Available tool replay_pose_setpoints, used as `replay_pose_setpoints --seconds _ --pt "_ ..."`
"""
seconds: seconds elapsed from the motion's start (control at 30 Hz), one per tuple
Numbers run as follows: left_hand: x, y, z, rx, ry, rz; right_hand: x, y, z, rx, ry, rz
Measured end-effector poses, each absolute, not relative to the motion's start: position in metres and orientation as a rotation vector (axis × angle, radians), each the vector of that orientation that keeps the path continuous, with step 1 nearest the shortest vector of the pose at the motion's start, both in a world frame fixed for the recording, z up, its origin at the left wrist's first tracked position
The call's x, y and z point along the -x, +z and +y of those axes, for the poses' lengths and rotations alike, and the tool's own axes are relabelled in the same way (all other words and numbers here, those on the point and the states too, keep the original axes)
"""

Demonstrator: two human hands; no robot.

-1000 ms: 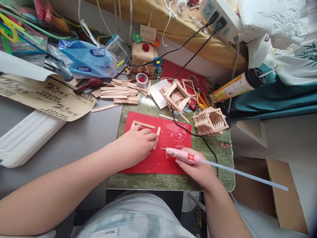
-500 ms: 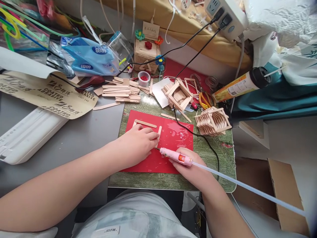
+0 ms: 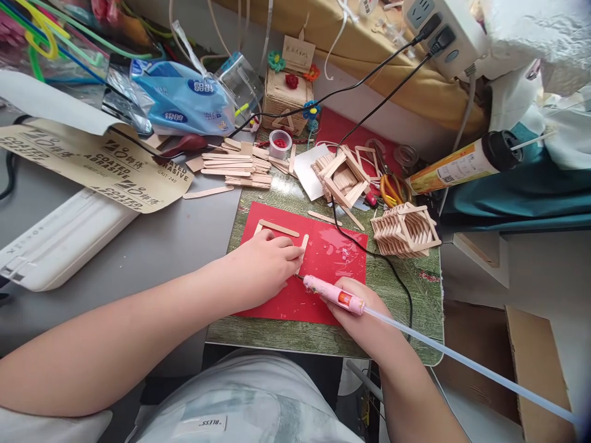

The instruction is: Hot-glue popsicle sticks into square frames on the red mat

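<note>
On a red sheet (image 3: 323,301) lie several craft sticks, one of them a long stick (image 3: 279,228) at the upper left. My left hand (image 3: 265,267) is closed over the sheet, its fingertips on an upright craft stick (image 3: 303,247). Its palm hides part of the sticks beneath. My right hand (image 3: 355,307) is wrapped round a pink glue gun (image 3: 330,292), whose tip points left, close beside my left fingers and the lower end of the upright stick. A long translucent glue stick (image 3: 443,341) runs out of the gun's back to the lower right.
Behind the sheet are piled craft sticks (image 3: 235,165) and two stacked stick frames (image 3: 344,178) (image 3: 406,231). A black cable (image 3: 392,267) crosses the sheet's right side. Orange-handled scissors (image 3: 392,189), a drink cup (image 3: 455,166) and sandpaper (image 3: 101,163) lie farther out.
The whole view has shifted, so the scene sits slightly farther right. Both hands keep nearly the same place over the sheet, still holding the stick and the glue gun.
</note>
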State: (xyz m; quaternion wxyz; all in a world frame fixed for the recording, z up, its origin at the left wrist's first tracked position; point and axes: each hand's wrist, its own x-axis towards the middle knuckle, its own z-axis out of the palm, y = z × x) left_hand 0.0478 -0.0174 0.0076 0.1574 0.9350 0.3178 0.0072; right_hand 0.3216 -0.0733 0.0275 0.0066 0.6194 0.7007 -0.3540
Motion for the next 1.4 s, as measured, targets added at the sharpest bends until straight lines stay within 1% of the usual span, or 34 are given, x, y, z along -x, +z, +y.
replay_pose_setpoints --seconds 0.27,0.5,0.83,1.13,1.27,1.33,1.4 --pt "-0.048 0.01 -0.016 -2.679 -0.001 0.897 -0.325 0.027 -0.072 -1.937 -1.104 2.174" --pt "-0.048 0.008 -0.017 -2.69 0.032 0.91 -0.327 0.031 -0.07 -1.833 -1.129 2.237" --pt "-0.048 0.01 -0.017 -2.666 0.039 0.908 -0.334 0.031 -0.057 -1.519 -1.126 2.469" --pt "-0.048 0.01 -0.016 -2.667 0.017 0.907 -0.331 0.044 -0.047 -1.58 -1.182 2.332" --pt "-0.048 0.012 -0.016 -2.656 0.004 0.934 -0.349 0.03 -0.049 -1.729 -1.367 2.297" --pt "-0.048 0.012 -0.016 -2.657 0.017 0.933 -0.364 0.018 -0.049 -1.976 -1.435 2.343" --pt "-0.047 0.011 -0.016 -2.672 0.02 0.918 -0.379 0.006 -0.048 -2.299 -1.35 2.366"
